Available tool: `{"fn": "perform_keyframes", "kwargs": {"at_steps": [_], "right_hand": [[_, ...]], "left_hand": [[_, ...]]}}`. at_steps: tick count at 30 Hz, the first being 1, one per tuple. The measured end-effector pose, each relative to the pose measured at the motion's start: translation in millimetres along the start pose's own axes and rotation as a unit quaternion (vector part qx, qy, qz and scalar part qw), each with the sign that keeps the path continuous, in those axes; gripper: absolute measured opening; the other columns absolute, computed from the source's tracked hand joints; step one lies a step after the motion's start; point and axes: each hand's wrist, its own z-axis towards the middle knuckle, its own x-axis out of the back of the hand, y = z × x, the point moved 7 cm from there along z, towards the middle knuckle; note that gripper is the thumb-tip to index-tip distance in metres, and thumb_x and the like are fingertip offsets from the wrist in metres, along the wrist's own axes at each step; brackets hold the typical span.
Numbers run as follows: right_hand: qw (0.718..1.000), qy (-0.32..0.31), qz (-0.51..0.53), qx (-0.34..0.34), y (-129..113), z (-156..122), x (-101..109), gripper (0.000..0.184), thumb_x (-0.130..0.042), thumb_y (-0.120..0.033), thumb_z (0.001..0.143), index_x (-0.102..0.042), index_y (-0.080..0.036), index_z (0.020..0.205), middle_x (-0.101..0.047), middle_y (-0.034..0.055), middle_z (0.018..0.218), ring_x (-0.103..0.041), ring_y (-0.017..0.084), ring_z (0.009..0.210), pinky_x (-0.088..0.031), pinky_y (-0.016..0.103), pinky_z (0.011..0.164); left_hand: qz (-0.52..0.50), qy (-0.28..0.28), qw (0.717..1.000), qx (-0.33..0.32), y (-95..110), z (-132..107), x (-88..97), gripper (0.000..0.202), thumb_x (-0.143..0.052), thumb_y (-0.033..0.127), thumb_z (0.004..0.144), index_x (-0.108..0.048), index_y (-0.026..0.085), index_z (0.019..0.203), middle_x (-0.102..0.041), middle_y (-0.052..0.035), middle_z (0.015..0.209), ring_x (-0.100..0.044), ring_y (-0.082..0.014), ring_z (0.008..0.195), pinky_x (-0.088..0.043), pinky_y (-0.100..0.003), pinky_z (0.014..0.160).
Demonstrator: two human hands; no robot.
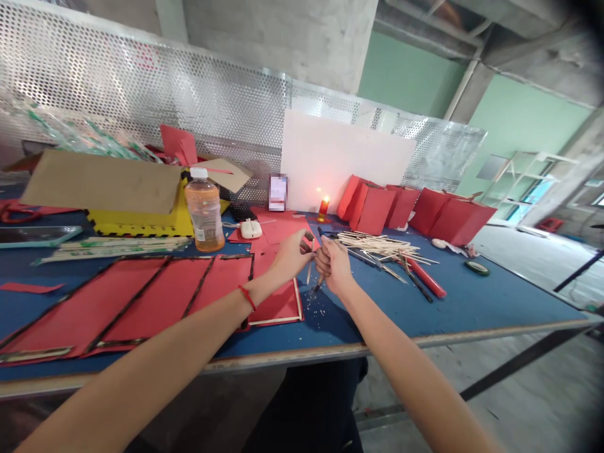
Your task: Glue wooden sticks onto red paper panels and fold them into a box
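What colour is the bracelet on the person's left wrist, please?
The bracelet is red; it shows in the head view.

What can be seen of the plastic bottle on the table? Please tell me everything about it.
The bottle looks like clear plastic, with a white cap on and an orange-brown tint, probably from a drink inside; the fill level is hard to tell. A small pale label shows low on its side. It stands upright on the blue table, in front of the yellow box. No hand touches it.
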Motion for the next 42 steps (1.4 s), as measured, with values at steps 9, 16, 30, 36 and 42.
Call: {"fn": "perform_keyframes", "kwargs": {"at_steps": [9, 16, 30, 36, 42], "right_hand": [[0.996, 0.012, -0.013, -0.087, 10.6, 3.1, 5.3, 0.049, -0.064, -0.039, 0.079, -0.028, -0.022, 0.051, -0.024, -0.0118, 0.034, -0.014, 0.003, 0.028, -0.009, 0.017, 0.028], [0.999, -0.01, 0.001, -0.049, 3.5, 3.1, 2.0, 0.051, -0.065, -0.04, 0.08, -0.026, -0.022, 0.052, -0.022, -0.0121, 0.035, -0.013, 0.002, 0.029, -0.009, 0.016, 0.029], [0.989, -0.131, 0.014, -0.073, 7.5, -7.1, -18.9, 0.053, -0.066, -0.046, 0.081, -0.029, -0.021, 0.052, -0.023, -0.0115, 0.039, -0.013, 0.002, 0.032, -0.013, 0.017, 0.032], [0.997, -0.062, -0.037, 0.005, 4.2, -2.6, -10.9, 0.058, -0.07, -0.051, 0.077, -0.028, -0.021, 0.051, -0.024, -0.0114, 0.038, -0.015, 0.002, 0.031, -0.01, 0.018, 0.031], [0.996, -0.093, -0.007, -0.002, -3.3, -5.2, -14.9, 0.057, -0.07, -0.051, 0.077, -0.028, -0.021, 0.052, -0.023, -0.0114, 0.039, -0.015, 0.002, 0.032, -0.012, 0.017, 0.032]], "left_hand": [[0.02, 0.001, 1.0, 0.016, -0.3, -2.4, 0.6, 0.034, -0.062, 0.003, 0.068, -0.056, 0.018, 0.099, -0.066, -0.0015, 0.08, -0.064, -0.0156, 0.071, -0.048, -0.025, 0.061], [0.015, -0.004, 1.0, 0.006, 0.0, -2.5, 0.4, 0.033, -0.063, 0.004, 0.068, -0.057, 0.018, 0.097, -0.065, 0.0006, 0.075, -0.063, -0.0148, 0.069, -0.046, -0.024, 0.06], [0.024, -0.006, 0.999, -0.031, 5.2, -5.1, 1.6, 0.034, -0.048, 0.0, 0.069, -0.058, 0.018, 0.096, -0.066, -0.0005, 0.075, -0.062, -0.0146, 0.067, -0.045, -0.024, 0.06], [0.029, 0.0, 0.999, -0.036, 3.5, -3.7, 2.3, 0.031, -0.052, 0.003, 0.069, -0.057, 0.018, 0.096, -0.066, -0.0014, 0.078, -0.063, -0.0153, 0.068, -0.045, -0.024, 0.06], [0.045, -0.004, 0.998, -0.038, 6.0, -4.3, 1.7, 0.03, -0.054, 0.003, 0.069, -0.057, 0.018, 0.095, -0.068, -0.0019, 0.079, -0.063, -0.0159, 0.07, -0.046, -0.025, 0.062]]}}
